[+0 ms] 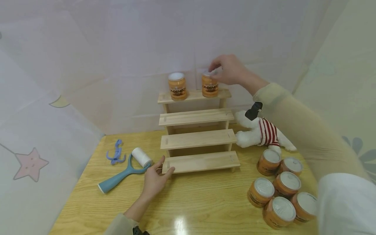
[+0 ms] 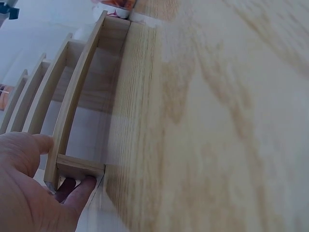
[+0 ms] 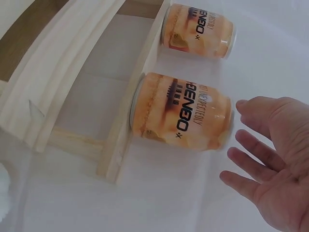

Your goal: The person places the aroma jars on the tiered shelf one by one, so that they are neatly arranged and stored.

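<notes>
The right-side orange can [image 3: 183, 113] is carried by the wooden rack's top shelf [image 1: 195, 95], just beneath the raised right hand [image 1: 230, 70], whose fingers are spread; placing seems nearly done, a clean withdrawal called for. Well below those fingers, the rack's lower end is gripped by the left hand [image 1: 154, 182] (presumably steadied)

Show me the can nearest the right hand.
The rightmost can on the top shelf: the right hand is by its lid. The other can there stands left; the rest are on the table.
</notes>
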The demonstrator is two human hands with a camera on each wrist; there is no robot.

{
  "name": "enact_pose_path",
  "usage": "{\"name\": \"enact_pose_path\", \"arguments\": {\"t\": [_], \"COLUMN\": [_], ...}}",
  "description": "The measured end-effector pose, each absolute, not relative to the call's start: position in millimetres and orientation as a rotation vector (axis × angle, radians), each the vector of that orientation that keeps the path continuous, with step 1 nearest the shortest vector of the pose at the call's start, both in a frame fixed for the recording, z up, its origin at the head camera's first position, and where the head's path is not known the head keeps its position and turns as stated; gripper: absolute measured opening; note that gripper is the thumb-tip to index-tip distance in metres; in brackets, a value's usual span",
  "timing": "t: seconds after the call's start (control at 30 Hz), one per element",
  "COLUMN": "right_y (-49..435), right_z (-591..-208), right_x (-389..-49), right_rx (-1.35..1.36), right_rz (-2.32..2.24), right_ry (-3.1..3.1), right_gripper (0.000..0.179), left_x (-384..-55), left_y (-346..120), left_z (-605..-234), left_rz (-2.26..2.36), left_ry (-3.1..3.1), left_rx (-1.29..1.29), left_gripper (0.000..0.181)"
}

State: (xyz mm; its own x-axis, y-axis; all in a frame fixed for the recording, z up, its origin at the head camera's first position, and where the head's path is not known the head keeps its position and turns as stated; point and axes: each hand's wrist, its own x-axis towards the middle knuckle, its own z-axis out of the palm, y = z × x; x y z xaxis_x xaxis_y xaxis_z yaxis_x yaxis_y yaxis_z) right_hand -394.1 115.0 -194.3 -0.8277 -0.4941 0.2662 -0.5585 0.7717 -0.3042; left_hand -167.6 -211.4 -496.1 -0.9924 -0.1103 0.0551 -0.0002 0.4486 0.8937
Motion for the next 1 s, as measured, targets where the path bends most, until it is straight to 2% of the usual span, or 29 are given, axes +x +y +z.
{"name": "enact_pose_path", "arguments": {"t": [0.43,1.0], "right_y": [156.2,214.5], "right_z": [-186.2,-212.1], "right_x": [-357.4,-304.9], "right_rx": [0.926,1.06], "right_rz": [0.48,0.3], "right_ry": [-2.685,-2.727], "right_gripper": [0.024,0.014], "left_x": [-167.0,-168.5], "left_y": [-208.2,-210.5], "left_z": [-493.4,-492.9], "left_rz": [-1.65,-1.612], "left_ry": [-2.553,-2.585], "left_rx": [0.092,0.106], "left_gripper": [0.075,0.075]}}
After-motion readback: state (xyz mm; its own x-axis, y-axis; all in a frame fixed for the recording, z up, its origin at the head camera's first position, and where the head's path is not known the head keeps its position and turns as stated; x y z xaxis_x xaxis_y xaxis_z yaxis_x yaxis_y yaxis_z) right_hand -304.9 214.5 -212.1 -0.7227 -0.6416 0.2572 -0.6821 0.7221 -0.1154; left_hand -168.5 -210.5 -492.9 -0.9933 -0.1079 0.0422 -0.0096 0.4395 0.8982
